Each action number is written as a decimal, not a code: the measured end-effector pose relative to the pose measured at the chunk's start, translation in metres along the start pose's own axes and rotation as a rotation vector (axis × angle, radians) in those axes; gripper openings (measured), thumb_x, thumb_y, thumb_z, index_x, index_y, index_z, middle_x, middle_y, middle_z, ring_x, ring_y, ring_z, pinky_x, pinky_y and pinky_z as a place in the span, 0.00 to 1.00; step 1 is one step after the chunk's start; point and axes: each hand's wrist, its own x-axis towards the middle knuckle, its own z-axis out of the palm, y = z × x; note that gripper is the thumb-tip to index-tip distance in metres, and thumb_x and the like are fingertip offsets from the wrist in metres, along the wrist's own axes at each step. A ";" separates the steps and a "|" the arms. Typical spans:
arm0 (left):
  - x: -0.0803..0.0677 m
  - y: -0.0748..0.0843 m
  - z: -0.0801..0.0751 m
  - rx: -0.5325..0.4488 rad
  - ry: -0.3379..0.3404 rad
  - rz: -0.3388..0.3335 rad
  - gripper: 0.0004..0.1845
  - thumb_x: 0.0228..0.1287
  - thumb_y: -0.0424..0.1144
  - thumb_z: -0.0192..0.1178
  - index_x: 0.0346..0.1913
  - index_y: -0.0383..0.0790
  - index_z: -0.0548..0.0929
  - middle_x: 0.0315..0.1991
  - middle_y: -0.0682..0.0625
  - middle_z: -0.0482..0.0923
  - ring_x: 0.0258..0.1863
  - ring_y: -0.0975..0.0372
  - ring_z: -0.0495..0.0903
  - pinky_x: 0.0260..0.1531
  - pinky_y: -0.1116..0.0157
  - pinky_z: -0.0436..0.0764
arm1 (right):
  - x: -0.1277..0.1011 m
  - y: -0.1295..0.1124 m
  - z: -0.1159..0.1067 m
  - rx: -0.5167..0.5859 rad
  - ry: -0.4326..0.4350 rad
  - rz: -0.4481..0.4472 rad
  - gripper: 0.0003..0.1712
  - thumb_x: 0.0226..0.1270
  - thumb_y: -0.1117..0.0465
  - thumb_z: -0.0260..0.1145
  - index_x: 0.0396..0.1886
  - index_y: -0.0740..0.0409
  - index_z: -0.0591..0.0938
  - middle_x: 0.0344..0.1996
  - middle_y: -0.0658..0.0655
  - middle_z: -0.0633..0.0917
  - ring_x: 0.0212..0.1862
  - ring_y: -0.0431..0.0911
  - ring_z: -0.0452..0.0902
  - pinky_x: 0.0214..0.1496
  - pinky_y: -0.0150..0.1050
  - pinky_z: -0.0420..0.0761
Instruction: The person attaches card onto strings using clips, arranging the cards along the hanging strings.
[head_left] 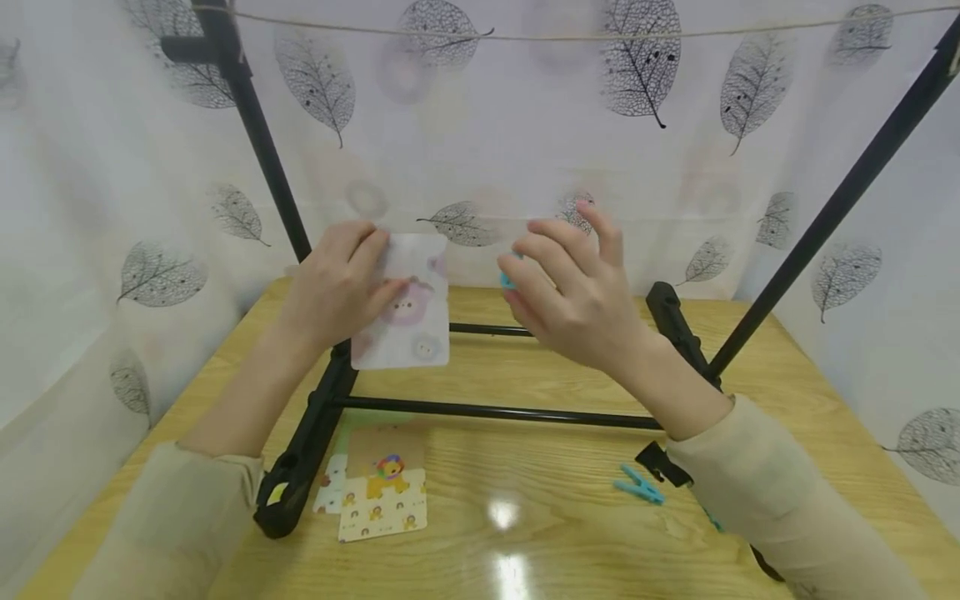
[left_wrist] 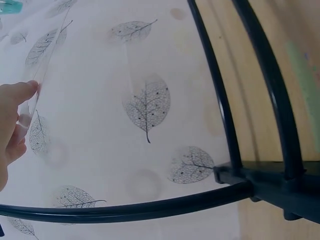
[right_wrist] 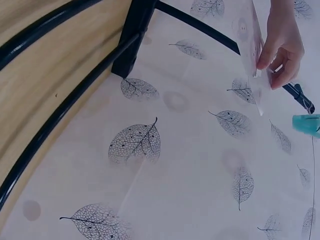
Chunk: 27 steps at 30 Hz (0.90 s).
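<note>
My left hand (head_left: 352, 279) holds up a white card (head_left: 408, 312) printed with a pink pig, fingers across its face. From the right wrist view, the same card (right_wrist: 251, 40) shows edge-on, pinched by the left hand's fingers (right_wrist: 280, 45). My right hand (head_left: 558, 279) hovers just right of the card, its curled fingers holding a teal clothespin (head_left: 509, 279), mostly hidden. The clothespin's tip (right_wrist: 307, 125) shows at the right edge of the right wrist view. A thin string (head_left: 525, 37) runs across the top, above both hands.
A black rack frame (head_left: 487, 410) stands on the wooden table (head_left: 570, 533), with slanted poles (head_left: 832, 208) at both sides. Several animal cards (head_left: 381, 493) lie near the frame's left foot. A loose teal clothespin (head_left: 639, 485) lies on the right. A leaf-print curtain (head_left: 480, 150) surrounds the table.
</note>
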 end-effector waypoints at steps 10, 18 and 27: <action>0.023 -0.004 -0.008 0.036 0.014 -0.001 0.25 0.51 0.38 0.69 0.44 0.19 0.75 0.41 0.31 0.73 0.40 0.43 0.71 0.43 0.53 0.75 | 0.029 0.014 0.019 -0.054 0.059 -0.125 0.10 0.64 0.60 0.50 0.34 0.59 0.77 0.30 0.58 0.78 0.42 0.55 0.75 0.56 0.58 0.64; 0.049 -0.013 -0.018 0.118 0.097 0.015 0.26 0.55 0.40 0.65 0.46 0.19 0.74 0.40 0.31 0.72 0.40 0.42 0.70 0.43 0.52 0.73 | 0.047 0.033 0.033 -0.104 0.054 -0.148 0.10 0.57 0.64 0.58 0.41 0.58 0.75 0.35 0.59 0.78 0.44 0.55 0.72 0.59 0.54 0.64; 0.075 -0.028 -0.026 0.112 0.324 0.016 0.27 0.59 0.43 0.61 0.52 0.22 0.73 0.48 0.32 0.71 0.51 0.43 0.70 0.58 0.56 0.65 | 0.075 0.047 0.043 -0.079 0.067 -0.090 0.09 0.64 0.62 0.58 0.41 0.60 0.77 0.39 0.60 0.79 0.47 0.55 0.72 0.59 0.51 0.63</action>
